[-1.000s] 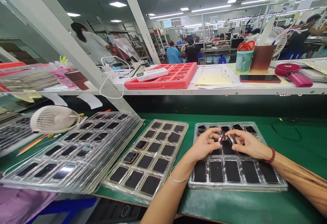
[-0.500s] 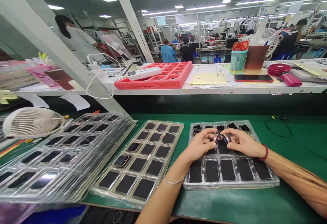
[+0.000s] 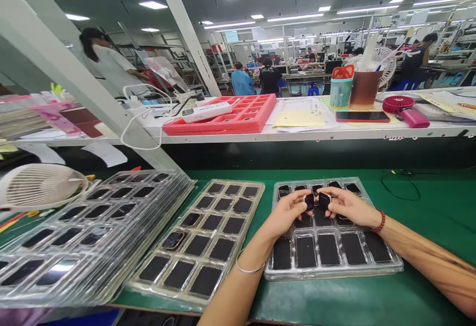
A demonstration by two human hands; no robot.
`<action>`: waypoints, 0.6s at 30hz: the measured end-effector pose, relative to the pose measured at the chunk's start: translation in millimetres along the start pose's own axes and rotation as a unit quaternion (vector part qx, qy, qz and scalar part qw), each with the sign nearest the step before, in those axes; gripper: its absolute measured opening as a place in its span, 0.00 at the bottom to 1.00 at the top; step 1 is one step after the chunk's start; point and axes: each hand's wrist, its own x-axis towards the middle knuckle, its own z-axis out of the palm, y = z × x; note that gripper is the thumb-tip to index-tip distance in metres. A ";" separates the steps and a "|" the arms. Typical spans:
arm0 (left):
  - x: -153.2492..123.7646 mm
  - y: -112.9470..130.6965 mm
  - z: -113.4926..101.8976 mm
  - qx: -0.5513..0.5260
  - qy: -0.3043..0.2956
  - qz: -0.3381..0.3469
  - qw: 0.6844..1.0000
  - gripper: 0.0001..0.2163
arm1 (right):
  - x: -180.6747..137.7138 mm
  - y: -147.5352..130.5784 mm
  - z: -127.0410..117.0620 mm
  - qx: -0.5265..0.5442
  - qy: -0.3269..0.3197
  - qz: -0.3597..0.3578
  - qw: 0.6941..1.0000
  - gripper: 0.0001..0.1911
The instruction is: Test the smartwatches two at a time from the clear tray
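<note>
My left hand (image 3: 289, 212) pinches a small smartwatch (image 3: 309, 201) with a dark face between thumb and fingers. A second smartwatch (image 3: 324, 200), its dark face turned toward me, is gripped by my right hand (image 3: 347, 206). Both watches are close together above a clear plastic tray (image 3: 297, 272) with black-lined pockets. Several dark-faced watches fill that tray's far row, while its near row shows bare black pockets. To the left lies another clear tray (image 3: 210, 294), where two watches (image 3: 174, 240) sit in pockets at its left side.
A tall stack of clear trays (image 3: 122, 246) holding dark screens stands at the left, beside a white fan (image 3: 42, 187). Above the green table runs a white shelf (image 3: 297, 136) with a red foam tray (image 3: 256, 118), papers, cups and a phone (image 3: 362, 117). Other people work in the background.
Both watches have been turned so their dark faces now point toward me; before, they were seen nearly edge-on. My hands stay over the same tray, and the view has shifted slightly.
</note>
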 end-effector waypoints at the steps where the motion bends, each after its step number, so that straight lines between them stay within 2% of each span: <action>1: -0.1 0.8 0.6 0.006 0.006 0.006 1.000 0.22 | 0.8 -0.2 -0.2 0.004 0.002 0.005 1.000 0.25; 5: -0.4 3.2 3.1 -0.002 0.022 -0.006 1.000 0.20 | 2.1 -1.8 -0.4 0.013 0.016 0.010 1.000 0.25; 12: -0.2 2.2 5.3 -0.022 0.044 -0.008 0.999 0.19 | -0.8 -3.7 1.8 -0.033 0.026 0.012 0.999 0.21; 18: -0.5 5.9 4.9 0.023 0.050 -0.014 0.998 0.19 | 0.8 0.9 0.4 -0.035 0.013 -0.004 0.999 0.21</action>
